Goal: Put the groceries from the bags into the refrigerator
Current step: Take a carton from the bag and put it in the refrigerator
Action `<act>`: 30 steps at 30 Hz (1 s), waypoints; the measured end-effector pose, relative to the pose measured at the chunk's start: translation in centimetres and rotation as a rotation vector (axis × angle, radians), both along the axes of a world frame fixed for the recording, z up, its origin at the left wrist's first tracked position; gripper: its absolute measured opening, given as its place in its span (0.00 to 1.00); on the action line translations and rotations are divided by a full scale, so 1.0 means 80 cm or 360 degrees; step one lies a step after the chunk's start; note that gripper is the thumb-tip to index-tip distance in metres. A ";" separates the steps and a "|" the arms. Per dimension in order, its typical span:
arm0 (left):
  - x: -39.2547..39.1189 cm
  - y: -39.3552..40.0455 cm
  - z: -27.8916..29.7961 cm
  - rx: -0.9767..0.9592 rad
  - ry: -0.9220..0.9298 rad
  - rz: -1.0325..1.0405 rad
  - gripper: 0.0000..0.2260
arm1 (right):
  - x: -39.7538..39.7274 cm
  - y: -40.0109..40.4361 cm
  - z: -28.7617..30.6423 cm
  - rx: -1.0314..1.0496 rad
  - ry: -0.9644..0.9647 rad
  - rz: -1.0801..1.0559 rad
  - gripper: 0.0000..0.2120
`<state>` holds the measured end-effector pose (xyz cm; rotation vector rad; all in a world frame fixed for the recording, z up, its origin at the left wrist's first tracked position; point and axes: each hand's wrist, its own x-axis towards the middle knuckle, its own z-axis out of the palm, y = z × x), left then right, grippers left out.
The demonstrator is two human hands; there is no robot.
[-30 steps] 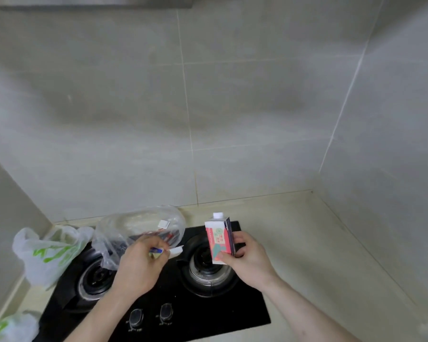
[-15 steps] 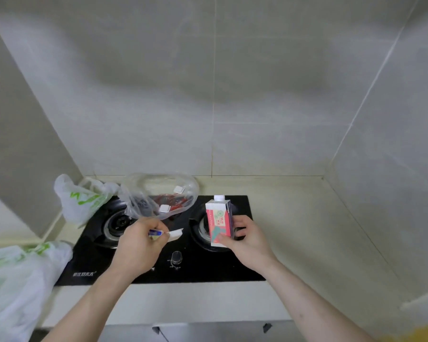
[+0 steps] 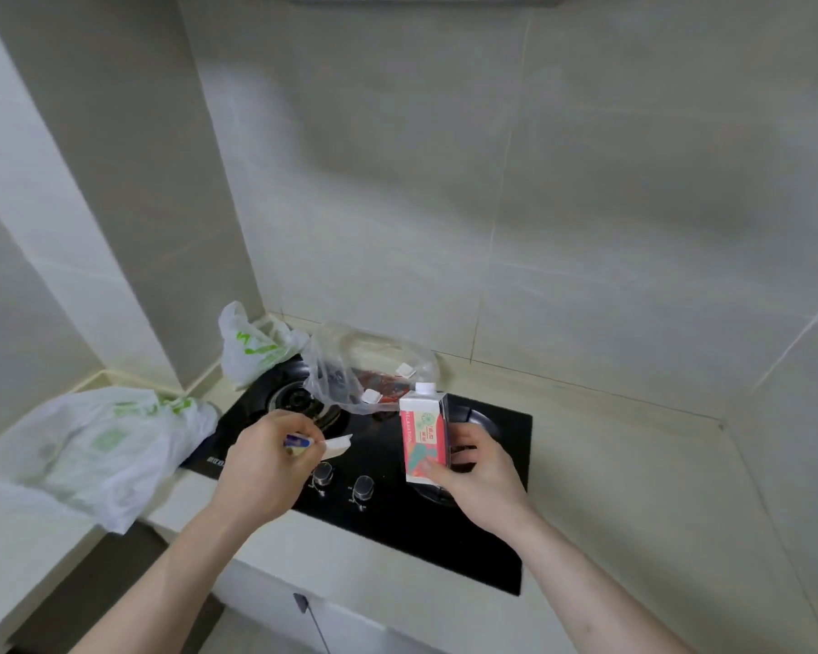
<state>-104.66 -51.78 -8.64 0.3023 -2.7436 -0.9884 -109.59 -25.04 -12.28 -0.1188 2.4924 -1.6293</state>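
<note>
Right hand point(image 3: 478, 474) gripping stiff, light carton point(image 3: 423, 436) low at its sides; left hand point(image 3: 265, 460) pinching small packet point(image 3: 317, 442), nine o'clock.

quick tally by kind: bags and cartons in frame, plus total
White plastic bags with green print: 2, one at the back corner, one on the left counter
Clear plastic bag on the black stove: 1
Red-and-white drink carton with white cap: 1, held upright in the right hand
Total: 4

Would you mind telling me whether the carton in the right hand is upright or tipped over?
Upright: the carton stands with its white cap on top, gripped by the right hand.
</note>
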 end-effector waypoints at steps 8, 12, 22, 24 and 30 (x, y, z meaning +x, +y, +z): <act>0.122 -0.002 0.001 0.0042 -0.0067 0.0427 0.06 | 0.004 -0.039 0.005 0.0027 0.0011 0.0513 0.22; 0.212 -0.014 0.008 -0.0003 -0.0058 0.0692 0.05 | 0.036 -0.091 0.011 0.0003 0.0036 0.0847 0.21; 0.480 0.004 0.038 0.0072 0.0047 0.1406 0.05 | 0.216 -0.231 0.048 -0.0042 0.0141 0.1714 0.23; 0.530 0.014 0.044 0.0049 0.0072 0.1511 0.05 | 0.262 -0.248 0.053 -0.0064 0.0158 0.1829 0.24; 0.675 0.066 0.065 0.0079 0.0174 0.1793 0.05 | 0.398 -0.269 0.079 -0.0115 0.0233 0.2184 0.24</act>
